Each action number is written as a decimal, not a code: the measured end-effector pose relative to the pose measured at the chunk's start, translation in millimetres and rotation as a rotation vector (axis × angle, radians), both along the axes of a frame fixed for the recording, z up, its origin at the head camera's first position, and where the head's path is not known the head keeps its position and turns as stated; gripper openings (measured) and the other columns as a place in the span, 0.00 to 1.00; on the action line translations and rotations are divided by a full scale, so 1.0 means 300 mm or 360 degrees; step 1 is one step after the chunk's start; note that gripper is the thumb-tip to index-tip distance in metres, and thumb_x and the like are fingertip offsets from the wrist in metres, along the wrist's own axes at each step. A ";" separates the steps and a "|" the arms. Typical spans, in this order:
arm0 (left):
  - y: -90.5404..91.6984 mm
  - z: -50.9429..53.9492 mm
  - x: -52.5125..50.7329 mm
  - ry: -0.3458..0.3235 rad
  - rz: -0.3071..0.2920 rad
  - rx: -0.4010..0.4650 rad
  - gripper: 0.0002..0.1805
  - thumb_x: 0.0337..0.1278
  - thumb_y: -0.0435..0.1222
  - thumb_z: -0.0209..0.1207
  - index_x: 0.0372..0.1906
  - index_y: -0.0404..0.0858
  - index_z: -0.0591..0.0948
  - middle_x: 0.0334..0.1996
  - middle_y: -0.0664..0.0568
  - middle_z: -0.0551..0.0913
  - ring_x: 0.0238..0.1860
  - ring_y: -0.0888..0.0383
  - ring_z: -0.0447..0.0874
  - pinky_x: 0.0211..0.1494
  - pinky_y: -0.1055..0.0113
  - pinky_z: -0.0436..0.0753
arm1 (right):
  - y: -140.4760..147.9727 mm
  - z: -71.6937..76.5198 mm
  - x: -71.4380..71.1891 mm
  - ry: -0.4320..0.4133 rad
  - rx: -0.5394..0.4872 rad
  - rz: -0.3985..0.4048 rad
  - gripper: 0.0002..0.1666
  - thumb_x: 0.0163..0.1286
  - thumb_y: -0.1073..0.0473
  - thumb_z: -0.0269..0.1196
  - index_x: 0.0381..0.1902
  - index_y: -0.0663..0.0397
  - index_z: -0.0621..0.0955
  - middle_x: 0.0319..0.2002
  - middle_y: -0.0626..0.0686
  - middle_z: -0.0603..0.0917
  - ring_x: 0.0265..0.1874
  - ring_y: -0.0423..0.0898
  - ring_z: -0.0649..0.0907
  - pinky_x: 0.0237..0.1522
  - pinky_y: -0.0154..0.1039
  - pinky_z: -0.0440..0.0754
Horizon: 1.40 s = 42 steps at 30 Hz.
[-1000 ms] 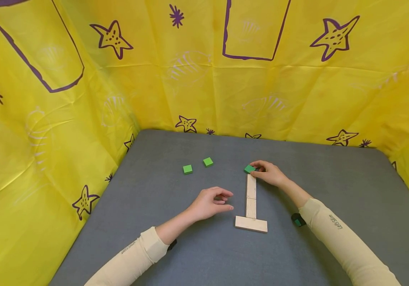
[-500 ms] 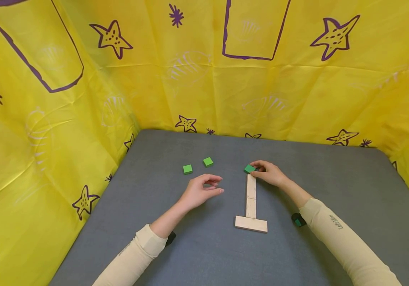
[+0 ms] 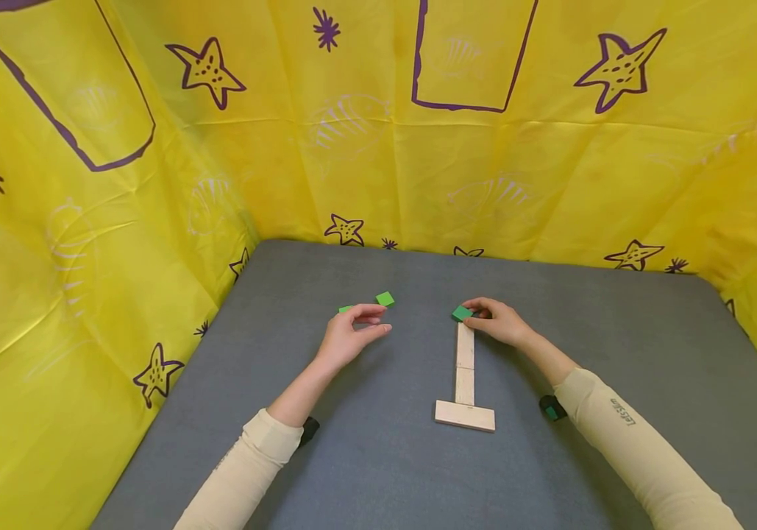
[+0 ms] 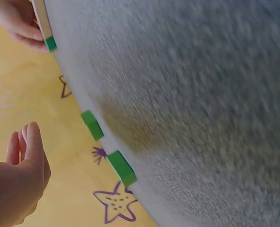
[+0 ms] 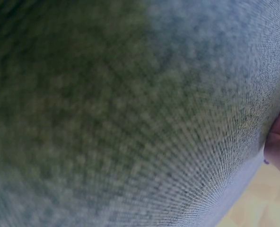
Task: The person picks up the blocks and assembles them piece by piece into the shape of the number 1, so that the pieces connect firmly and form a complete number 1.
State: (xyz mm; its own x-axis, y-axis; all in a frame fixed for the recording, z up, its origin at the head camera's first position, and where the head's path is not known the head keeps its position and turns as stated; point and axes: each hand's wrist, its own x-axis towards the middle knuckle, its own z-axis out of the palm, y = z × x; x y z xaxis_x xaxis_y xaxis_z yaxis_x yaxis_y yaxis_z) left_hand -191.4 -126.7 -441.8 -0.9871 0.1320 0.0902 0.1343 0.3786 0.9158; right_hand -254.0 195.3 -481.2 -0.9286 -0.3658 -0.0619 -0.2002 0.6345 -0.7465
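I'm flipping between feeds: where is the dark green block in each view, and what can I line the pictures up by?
Head: right of centre, the dark green block is at the far end of the pale wooden row.
Left wrist: near the top left corner, at the wooden row's end.
Right wrist: not visible.
Shared landmark: the right hand, top left in left wrist, right edge in right wrist.
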 end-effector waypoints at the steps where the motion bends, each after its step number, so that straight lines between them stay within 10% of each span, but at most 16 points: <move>1: -0.006 0.000 -0.004 0.0002 0.0011 0.0003 0.21 0.52 0.37 0.71 0.53 0.36 0.83 0.49 0.42 0.84 0.48 0.54 0.83 0.52 0.59 0.81 | 0.001 -0.001 0.000 0.0001 0.0000 0.0001 0.25 0.70 0.54 0.62 0.60 0.61 0.77 0.46 0.59 0.80 0.41 0.51 0.75 0.41 0.42 0.72; 18: -0.101 -0.020 -0.086 -0.0053 0.0253 0.0035 0.24 0.53 0.38 0.70 0.55 0.35 0.82 0.52 0.41 0.83 0.51 0.50 0.81 0.51 0.63 0.79 | -0.002 0.002 0.003 -0.0009 0.0021 0.0000 0.25 0.70 0.53 0.62 0.60 0.60 0.77 0.47 0.59 0.80 0.43 0.52 0.75 0.43 0.43 0.72; 42: -0.192 -0.071 -0.144 -0.0134 0.0362 -0.0100 0.25 0.54 0.39 0.70 0.56 0.35 0.81 0.50 0.40 0.83 0.51 0.50 0.82 0.51 0.62 0.81 | 0.001 0.002 0.004 -0.0011 -0.0014 0.0015 0.24 0.70 0.54 0.62 0.60 0.62 0.77 0.46 0.59 0.80 0.42 0.52 0.75 0.43 0.43 0.73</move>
